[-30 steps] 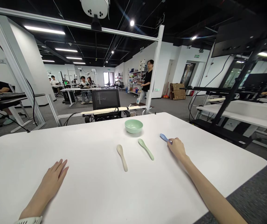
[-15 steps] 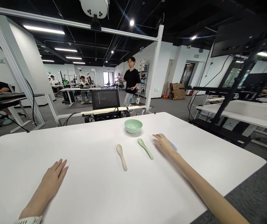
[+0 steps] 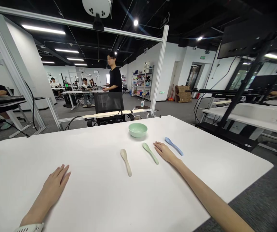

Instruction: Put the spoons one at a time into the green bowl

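My right hand point(image 3: 166, 152) lies palm down, fingers stretched out, between a green spoon point(image 3: 150, 153) on its left and a blue spoon point(image 3: 174, 146) on its right. It holds nothing. Farther left on the tabletop is a beige spoon point(image 3: 126, 162), its bowl end pointing away from me. A light green bowl point(image 3: 138, 130) stands upright behind the spoons. At the left of the table my left hand point(image 3: 54, 185) rests flat and open, apart from every object, with a pale band on the wrist.
The white table point(image 3: 92, 193) has rounded corners. An aluminium frame point(image 3: 161, 67) rises beyond its far edge, with a black mesh chair point(image 3: 109, 102) behind. One person in black point(image 3: 114, 77) stands past the chair; others sit at desks farther back.
My right hand has moved slightly left, off the blue spoon, which now shows whole. My left hand has stayed put. The standing person has moved left and turned sideways.
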A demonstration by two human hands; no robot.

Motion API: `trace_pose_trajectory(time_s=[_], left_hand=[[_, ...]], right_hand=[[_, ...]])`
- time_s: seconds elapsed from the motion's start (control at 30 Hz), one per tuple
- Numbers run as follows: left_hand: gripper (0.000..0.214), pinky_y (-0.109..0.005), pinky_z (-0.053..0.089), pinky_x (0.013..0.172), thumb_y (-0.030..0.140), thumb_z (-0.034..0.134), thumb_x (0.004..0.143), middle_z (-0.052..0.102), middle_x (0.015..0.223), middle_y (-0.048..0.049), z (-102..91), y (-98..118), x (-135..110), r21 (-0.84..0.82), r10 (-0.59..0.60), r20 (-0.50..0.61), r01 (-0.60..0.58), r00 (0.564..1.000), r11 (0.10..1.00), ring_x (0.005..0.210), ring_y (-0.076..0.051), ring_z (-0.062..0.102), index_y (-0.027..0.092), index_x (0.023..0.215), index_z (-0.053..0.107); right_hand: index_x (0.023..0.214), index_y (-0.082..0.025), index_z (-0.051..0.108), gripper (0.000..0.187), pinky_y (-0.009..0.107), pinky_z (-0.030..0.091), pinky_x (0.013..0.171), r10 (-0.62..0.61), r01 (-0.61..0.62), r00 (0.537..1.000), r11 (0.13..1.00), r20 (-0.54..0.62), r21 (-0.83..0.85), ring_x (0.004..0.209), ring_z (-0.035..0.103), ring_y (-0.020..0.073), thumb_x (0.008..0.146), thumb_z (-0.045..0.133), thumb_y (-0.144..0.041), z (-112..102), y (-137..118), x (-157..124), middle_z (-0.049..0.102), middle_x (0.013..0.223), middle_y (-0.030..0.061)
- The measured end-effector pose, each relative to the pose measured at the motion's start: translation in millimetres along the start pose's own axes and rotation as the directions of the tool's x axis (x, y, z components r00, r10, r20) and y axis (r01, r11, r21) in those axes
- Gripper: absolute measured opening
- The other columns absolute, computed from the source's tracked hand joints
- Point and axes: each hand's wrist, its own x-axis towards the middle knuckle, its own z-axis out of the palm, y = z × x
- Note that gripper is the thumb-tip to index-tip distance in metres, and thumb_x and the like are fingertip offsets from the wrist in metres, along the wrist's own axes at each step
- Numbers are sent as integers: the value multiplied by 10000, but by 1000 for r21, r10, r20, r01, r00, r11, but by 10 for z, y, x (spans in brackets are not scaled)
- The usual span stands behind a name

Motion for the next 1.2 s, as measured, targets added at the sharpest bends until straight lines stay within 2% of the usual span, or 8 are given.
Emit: trace_pose_trajectory(time_s=[0.3, 0.47, 0.6, 0.7, 0.8, 0.9, 1.03, 1.2], left_hand=[[729, -553, 446, 1213, 526, 306, 929, 611, 1556, -185, 16, -4, 3, -24, -1, 8, 1, 1000, 1000, 1492, -365, 518, 118, 1426, 652], [743, -532, 441, 1221, 543, 290, 934, 603, 1569, -163, 19, -5, 2, -15, -8, 15, 8, 1000, 1000, 1505, -348, 506, 130, 1444, 640], [742, -544, 429, 1228, 536, 285, 940, 588, 1583, -160, 4, 7, 0, -10, -10, 30, 10, 999, 1000, 1512, -348, 498, 128, 1452, 635], [719, -556, 434, 1222, 522, 300, 938, 603, 1569, -159, -3, 17, -3, -10, -15, 17, 15, 1000, 1000, 1506, -349, 504, 140, 1438, 647], [744, -555, 411, 1242, 535, 279, 943, 569, 1598, -163, -9, 21, -4, -11, -24, 40, 25, 999, 1000, 1524, -349, 482, 123, 1453, 631], [745, -545, 405, 1249, 544, 278, 946, 558, 1610, -152, -8, 14, 4, -6, -30, 51, 30, 998, 1000, 1529, -344, 476, 132, 1459, 627], [741, -563, 407, 1246, 530, 279, 949, 556, 1606, -167, -2, 6, 13, -9, -16, 50, 16, 999, 1000, 1524, -357, 481, 118, 1455, 628], [732, -568, 403, 1249, 525, 286, 954, 547, 1612, -165, -17, 20, 3, -5, -17, 54, 17, 998, 1000, 1526, -357, 478, 117, 1459, 626]], right_hand=[[1336, -119, 735, 438, 468, 433, 1214, 8, -8, 1000, 1000, 11, -9, 1422, 582, 318, 1052, 443, -279, -12, -17, -1, 665, 1459, 196], [1310, -101, 724, 407, 485, 429, 1203, 59, -59, 998, 998, -27, -8, 1402, 584, 347, 1018, 476, -237, -164, -217, -1, 658, 1446, 227], [1249, -168, 707, 343, 403, 529, 1032, 45, -31, 995, 989, -89, 146, 1159, 691, 284, 1036, 460, -277, -206, -715, -7, 737, 1240, 168], [1155, -183, 672, 247, 329, 534, 820, 14, -13, 1000, 958, -1, 285, 893, 694, 219, 1031, 483, -282, -136, -1254, -43, 743, 1016, 100], [1103, -181, 634, 173, 300, 469, 737, 15, -53, 993, 944, 119, 327, 813, 662, 202, 1012, 546, -298, -51, -1748, -112, 721, 921, 72], [1082, -178, 595, 145, 287, 415, 690, 29, -95, 980, 940, 199, 329, 772, 633, 194, 987, 590, -287, 28, -2041, -181, 699, 887, 68], [1030, -194, 553, 138, 262, 363, 649, 6, -85, 978, 926, 209, 369, 722, 581, 167, 915, 625, -166, 157, -2122, -223, 656, 820, 24], [918, -220, 544, 139, 232, 333, 590, 9, -78, 987, 896, 159, 437, 634, 530, 133, 853, 596, -109, 168, -1969, -164, 593, 726, -34]])
